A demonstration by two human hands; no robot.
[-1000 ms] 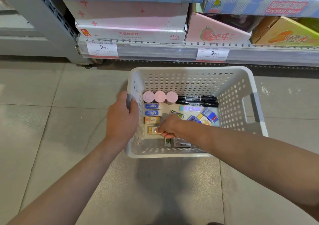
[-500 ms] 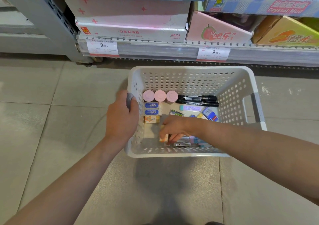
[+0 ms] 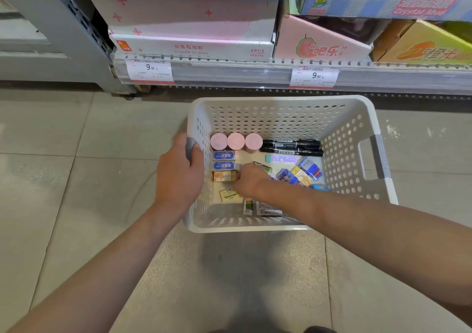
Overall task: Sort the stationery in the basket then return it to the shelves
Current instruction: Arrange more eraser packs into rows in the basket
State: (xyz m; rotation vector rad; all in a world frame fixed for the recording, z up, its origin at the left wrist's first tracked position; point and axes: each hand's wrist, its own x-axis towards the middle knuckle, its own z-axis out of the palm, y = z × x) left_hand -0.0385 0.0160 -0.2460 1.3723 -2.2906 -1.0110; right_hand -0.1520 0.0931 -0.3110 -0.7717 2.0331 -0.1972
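Note:
A white perforated basket [image 3: 281,118] stands on the floor. My left hand [image 3: 178,177] grips its grey left handle. Along the far wall stand three pink round-capped tubes [image 3: 235,140] beside two black markers [image 3: 291,144]. Below the tubes lie two blue erasers [image 3: 223,160] and an orange eraser box [image 3: 223,176] in a column. My right hand [image 3: 251,182] is inside the basket, knuckles up, fingertips at the orange box's right end. A yellow packet [image 3: 228,194] lies loose just below. Mixed erasers [image 3: 310,168] sit at the right; small packs [image 3: 268,209] lie near the front wall.
A store shelf edge with two price tags [image 3: 149,69] runs just behind the basket, holding pink, blue and orange display boxes [image 3: 194,44]. A grey shelf upright [image 3: 63,31] stands at the left. Tiled floor [image 3: 76,179] surrounds the basket.
My right hand has moved from the basket's front part up toward the orange eraser box. The yellow packet now lies uncovered below the hand. My left hand stays on the handle.

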